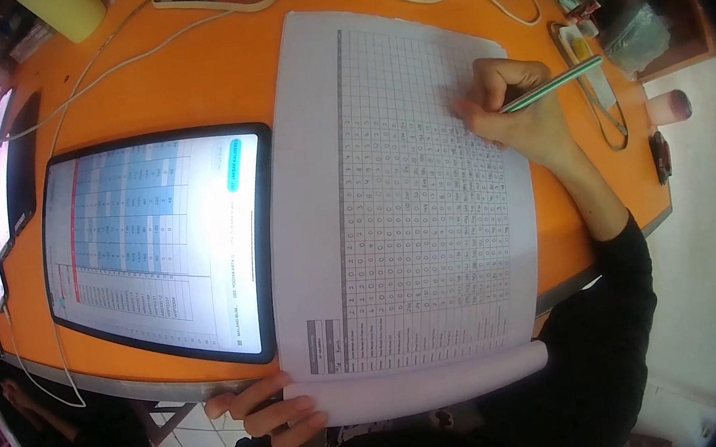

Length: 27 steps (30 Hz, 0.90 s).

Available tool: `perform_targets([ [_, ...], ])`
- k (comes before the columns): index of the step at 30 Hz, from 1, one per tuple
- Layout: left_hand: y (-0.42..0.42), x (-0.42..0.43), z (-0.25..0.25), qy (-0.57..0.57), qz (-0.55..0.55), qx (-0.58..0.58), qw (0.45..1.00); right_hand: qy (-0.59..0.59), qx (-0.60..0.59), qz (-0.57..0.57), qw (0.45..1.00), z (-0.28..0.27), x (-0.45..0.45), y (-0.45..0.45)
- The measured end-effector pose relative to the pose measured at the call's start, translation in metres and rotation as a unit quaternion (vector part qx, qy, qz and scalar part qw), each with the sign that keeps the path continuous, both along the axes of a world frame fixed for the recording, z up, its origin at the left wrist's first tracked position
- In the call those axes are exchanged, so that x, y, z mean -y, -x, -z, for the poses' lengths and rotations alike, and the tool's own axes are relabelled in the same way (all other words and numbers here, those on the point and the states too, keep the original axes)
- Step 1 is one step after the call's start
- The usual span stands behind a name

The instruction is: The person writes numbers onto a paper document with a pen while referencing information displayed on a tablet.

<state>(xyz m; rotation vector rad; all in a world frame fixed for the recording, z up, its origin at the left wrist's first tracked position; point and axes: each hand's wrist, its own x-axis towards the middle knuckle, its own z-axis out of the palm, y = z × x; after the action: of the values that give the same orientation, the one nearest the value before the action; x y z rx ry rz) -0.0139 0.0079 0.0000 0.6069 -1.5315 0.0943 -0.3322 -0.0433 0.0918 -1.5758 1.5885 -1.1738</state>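
Over the gridded area of the big sheet (308,176), our right hand (523,121) is closed around a slim green and silver pen (560,78), thumb and index finger bent together on its barrel. The pen slants, its long axis running from the fingers up toward the right of the view, back end up there; its writing end points down-left into the grid, but our fingers hide the tip. Our left hand (274,414) has its fingers bent and slightly spread, touching the sheet's near left corner where the edge rolls over; we cannot tell whether the thumb pinches from below. The sheet lies on the orange table (156,79), long side running away from us, leaning a little right, just beside the lit tablet (157,246) on its left.
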Motion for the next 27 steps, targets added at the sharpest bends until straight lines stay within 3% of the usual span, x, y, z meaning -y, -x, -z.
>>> perform_targets([
  [27,0.0002,0.0042,-0.0026,0.022,0.000,0.008,1.000,-0.017,0.025,0.042,0.999,-0.0049,-0.0019,-0.0041],
])
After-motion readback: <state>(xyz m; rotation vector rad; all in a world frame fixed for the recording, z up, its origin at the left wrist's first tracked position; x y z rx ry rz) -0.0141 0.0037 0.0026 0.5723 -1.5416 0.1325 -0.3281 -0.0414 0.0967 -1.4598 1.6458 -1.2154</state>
